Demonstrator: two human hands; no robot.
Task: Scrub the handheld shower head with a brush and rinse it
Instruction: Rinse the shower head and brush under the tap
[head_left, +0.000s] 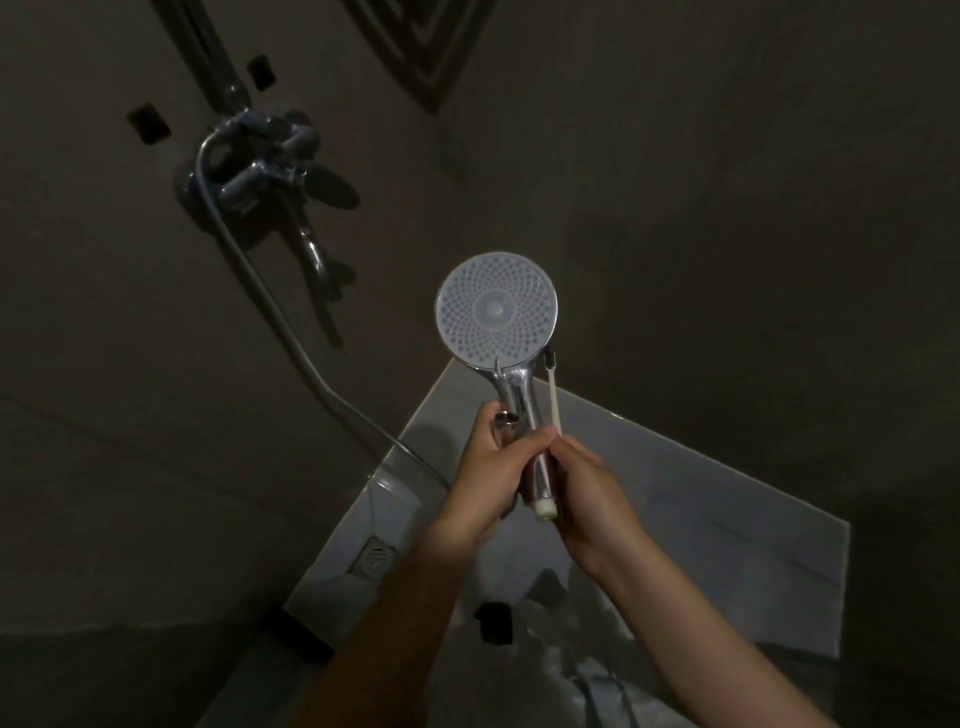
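Both forearms reach up over the pale floor (727, 545), and the left hand (488, 467) is wrapped around the chrome handle of the shower head (496, 309). Just right of that handle, the right hand (587, 493) pinches a thin brush (554, 395), bristles up beside the head's lower rim. Beyond the head, its hose (291, 332) curves up to the wall mixer (260, 161).
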